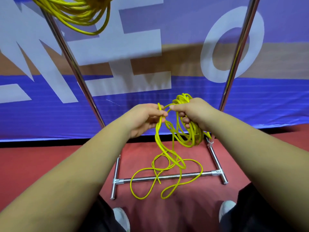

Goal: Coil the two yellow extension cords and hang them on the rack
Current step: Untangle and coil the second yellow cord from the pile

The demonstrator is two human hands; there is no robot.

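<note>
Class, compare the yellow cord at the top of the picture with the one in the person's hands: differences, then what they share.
The top cord hangs high, untouched; the held cord is gripped by the left hand and right hand.
The top cord shows only gathered loops; the held cord is partly coiled, its tail sprawled on the floor across the rack's base bar.
Both are thin and yellow.

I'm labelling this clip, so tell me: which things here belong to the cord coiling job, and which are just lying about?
Part of the job:
- hanging coil, top left
- second cord, partly coiled, tail loose on the floor
- rack
- left hand and right hand, both holding that cord

Just there:
- banner
- shoes
</note>
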